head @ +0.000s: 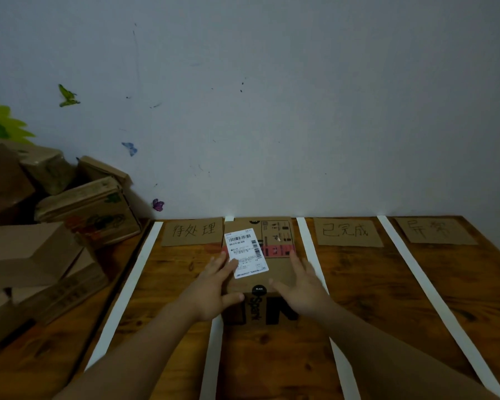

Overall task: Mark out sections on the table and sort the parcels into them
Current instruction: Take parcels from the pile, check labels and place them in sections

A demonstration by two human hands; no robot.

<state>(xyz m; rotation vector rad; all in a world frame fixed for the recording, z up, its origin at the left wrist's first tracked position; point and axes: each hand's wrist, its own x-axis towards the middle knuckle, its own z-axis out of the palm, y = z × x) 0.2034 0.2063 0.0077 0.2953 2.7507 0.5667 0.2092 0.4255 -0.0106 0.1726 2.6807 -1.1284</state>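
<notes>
Parcel (pixel 272 272) lies flat on wooden table (pixel 373 284), white shipping label (pixel 246 252) up, between second tape strip (pixel 214 356) and third tape strip (pixel 309 249), far end near wall. Left hand (pixel 214 290) with fingers straight, touching parcel's left edge and label. Right hand (pixel 303 290) spread flat against right side; neither grips. Handwritten cardboard signs (pixel 345 230) head sections. Heap of brown boxes (pixel 41 255) crowds table's left, outside first strip (pixel 122 298).

Both arms stretch forward, left hand (pixel 214 288) and right hand (pixel 302 290) straight-fingered.
</notes>
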